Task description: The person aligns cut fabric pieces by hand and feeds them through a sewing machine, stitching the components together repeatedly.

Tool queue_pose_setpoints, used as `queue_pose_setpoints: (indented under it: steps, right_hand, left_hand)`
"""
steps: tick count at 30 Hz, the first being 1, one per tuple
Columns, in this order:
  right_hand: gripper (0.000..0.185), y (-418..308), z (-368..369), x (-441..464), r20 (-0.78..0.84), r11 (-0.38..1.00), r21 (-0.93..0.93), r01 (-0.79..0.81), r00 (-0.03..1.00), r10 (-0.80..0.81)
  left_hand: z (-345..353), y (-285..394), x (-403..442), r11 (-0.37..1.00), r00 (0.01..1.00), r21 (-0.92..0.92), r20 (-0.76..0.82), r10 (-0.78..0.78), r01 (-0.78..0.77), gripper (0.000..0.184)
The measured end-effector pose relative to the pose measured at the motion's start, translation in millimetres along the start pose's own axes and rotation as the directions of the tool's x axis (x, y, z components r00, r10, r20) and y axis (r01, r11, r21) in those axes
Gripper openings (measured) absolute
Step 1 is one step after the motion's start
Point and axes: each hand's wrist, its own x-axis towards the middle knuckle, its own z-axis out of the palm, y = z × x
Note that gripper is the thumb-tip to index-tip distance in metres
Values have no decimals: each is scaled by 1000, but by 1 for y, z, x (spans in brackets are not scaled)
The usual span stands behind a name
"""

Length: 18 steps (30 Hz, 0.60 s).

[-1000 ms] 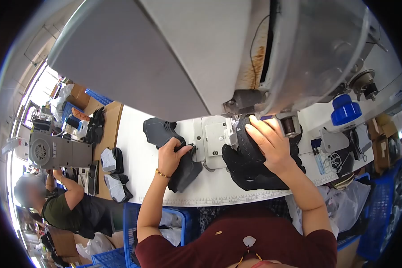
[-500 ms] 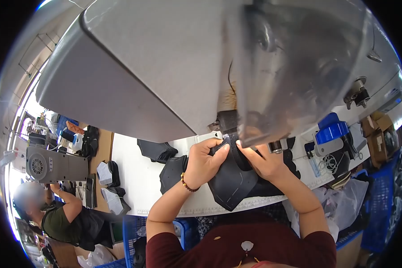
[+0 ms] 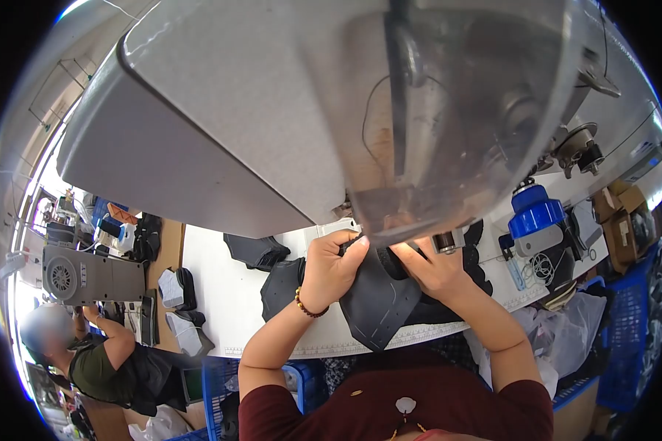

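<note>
My left hand (image 3: 332,270) is closed, thumb and fingers pinching the upper left edge of a black sheet piece (image 3: 379,312) with pale dashed marks. My right hand (image 3: 435,266) holds the same piece from the other side, its thumb and index close to a dark curved part; some fingertips are hidden behind the clear shield (image 3: 456,132). Both hands work right beneath the sewing machine head (image 3: 221,110), where the needle area is mostly covered by the shield. The piece's pointed lower end hangs toward me at the table edge.
Black cut pieces (image 3: 256,250) lie on the white table (image 3: 213,294) left of my hands. Right of them stand a blue-capped container (image 3: 535,213) and coiled white cord (image 3: 541,270). Blue crates (image 3: 625,338) and plastic bags are below right. A co-worker (image 3: 110,360) sits at another machine, left.
My view has shifted slightly, so the shield now appears farther left and covers more of the working spot. My left hand sits slightly lower and farther left; both hands stay on the black piece.
</note>
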Motion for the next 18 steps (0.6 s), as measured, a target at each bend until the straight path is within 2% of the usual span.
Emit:
queue_pose_setpoints:
  steps: [11, 13, 16, 18]
  right_hand:
    - [25, -1, -1, 0, 32, 999, -39, -10, 999, 11]
    - [17, -1, -2, 6, -10, 997, -78, 22, 1000, -23]
    - [17, -1, -5, 13, -13, 997, -80, 22, 1000, -23]
    - [24, -2, -6, 11, 28, 999, -40, -25, 999, 26]
  left_hand:
    - [0, 4, -2, 999, 999, -24, 29, -45, 46, 17]
    - [-2, 6, 0, 996, 995, -16, 46, -84, 84, 16]
    - [-3, 8, 6, 960, 978, -189, 66, -199, 208, 14]
    - [-2, 13, 9, 941, 977, -261, 68, -204, 215, 15]
